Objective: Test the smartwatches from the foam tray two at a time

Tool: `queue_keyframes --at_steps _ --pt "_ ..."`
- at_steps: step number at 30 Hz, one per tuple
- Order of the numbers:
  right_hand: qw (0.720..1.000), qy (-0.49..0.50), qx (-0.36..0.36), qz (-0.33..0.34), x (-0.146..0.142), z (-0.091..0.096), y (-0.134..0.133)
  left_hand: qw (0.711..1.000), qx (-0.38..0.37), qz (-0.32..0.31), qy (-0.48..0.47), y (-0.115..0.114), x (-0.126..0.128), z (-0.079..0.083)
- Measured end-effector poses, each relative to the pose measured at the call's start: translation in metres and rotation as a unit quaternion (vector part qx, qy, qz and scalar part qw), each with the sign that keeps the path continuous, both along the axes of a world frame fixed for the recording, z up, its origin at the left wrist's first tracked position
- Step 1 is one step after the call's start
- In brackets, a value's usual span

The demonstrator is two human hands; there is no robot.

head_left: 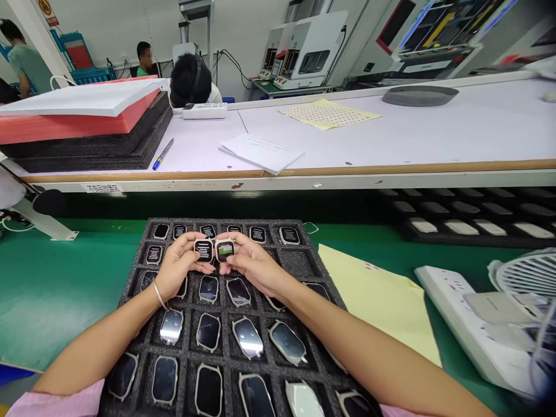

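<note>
A black foam tray (299,262) lies on the green mat in front of me, its pockets holding several smartwatch bodies with dark screens. My left hand (176,267) pinches one watch body (203,250) whose screen shows white text. My right hand (252,263) pinches a second watch body (225,249) with a green bar lit on its screen. The two watches sit side by side, almost touching, above the tray's upper middle rows. A thin bracelet circles my left wrist.
A yellow sheet (373,289) lies right of the tray, then a white power strip (473,318) and a white fan (527,272). Another dark tray (469,217) sits under the raised white shelf (391,133), which carries foam stacks (87,133), a pen and papers. Other people work behind.
</note>
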State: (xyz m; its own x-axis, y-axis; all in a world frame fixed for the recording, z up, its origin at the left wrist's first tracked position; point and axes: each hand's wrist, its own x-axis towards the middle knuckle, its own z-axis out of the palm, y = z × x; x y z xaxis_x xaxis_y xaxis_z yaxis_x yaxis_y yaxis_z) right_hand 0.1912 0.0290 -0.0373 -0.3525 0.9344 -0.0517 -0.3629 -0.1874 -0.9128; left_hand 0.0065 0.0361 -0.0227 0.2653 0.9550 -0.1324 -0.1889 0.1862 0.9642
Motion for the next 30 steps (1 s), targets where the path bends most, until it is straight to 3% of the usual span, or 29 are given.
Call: queue_keyframes --at_steps 21,30 --pt "0.999 -0.017 0.027 -0.005 0.0012 -0.0038 0.001 0.998 0.052 -0.027 0.024 0.0001 0.0007 -0.0013" --pt "1.0 0.006 -0.016 -0.011 0.0001 -0.0043 0.0025 1.0 0.005 -0.023 0.009 -0.0023 -0.0007 0.0053"
